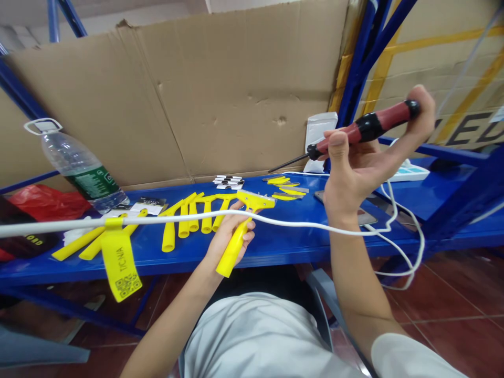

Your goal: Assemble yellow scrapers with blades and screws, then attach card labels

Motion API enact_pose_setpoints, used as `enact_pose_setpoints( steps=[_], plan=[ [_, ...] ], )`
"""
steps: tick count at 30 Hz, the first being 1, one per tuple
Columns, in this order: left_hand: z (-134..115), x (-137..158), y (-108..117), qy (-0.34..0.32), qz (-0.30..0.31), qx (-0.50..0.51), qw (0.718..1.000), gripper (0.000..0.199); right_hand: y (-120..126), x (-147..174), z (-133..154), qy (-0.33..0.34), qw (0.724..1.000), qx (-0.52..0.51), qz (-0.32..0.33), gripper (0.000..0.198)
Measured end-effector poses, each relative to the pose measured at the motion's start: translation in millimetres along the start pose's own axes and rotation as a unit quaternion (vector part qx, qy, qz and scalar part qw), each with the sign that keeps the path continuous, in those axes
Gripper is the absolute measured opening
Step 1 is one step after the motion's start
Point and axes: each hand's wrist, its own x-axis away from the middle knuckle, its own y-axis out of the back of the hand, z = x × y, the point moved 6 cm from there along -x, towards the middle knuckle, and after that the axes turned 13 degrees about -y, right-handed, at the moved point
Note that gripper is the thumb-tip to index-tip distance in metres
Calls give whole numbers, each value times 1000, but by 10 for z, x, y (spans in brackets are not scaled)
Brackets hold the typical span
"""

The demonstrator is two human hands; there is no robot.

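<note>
My left hand (227, 231) is closed around a yellow scraper (235, 244), its wide head pointing away from me and its round handle toward me. Raised at the right, my right hand (358, 168) grips a red and black screwdriver (370, 126), its dark shaft slanting down to the left. The screwdriver tip is apart from the scraper. Several yellow scraper handles (183, 220) lie in a row left of my left hand. Beyond it are yellow blade pieces (289, 191) and a small stack of black and white packets (228, 182).
A white cable (303, 224) with a yellow tag (120, 262) crosses in front of the blue table (275, 247). At the left stand a plastic bottle (86, 168) and a red bag (49, 202). Cardboard (244, 89) backs the table; a power strip (411, 172) lies right.
</note>
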Motion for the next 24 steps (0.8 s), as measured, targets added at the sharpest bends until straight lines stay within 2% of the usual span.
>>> enact_pose_setpoints(
  steps=[4,9,14,20,24],
  plan=[
    [3,3,-6,1,-2,-4,1000,57,-90,6,-86,-5,998,-26,54,72],
    [-8,10,-26,-4,-4,-5,1000,53,-228,58,-265,-36,984,-66,163,96],
    [-5,14,-36,-3,-7,-3,1000,53,-325,157,-246,-43,966,-54,250,97],
    [-5,15,-53,-5,0,-6,1000,53,-330,178,-217,-40,962,-48,267,94],
    [-7,21,-55,-2,-3,-10,1000,54,-321,166,-280,-44,959,-62,273,100]
  ],
)
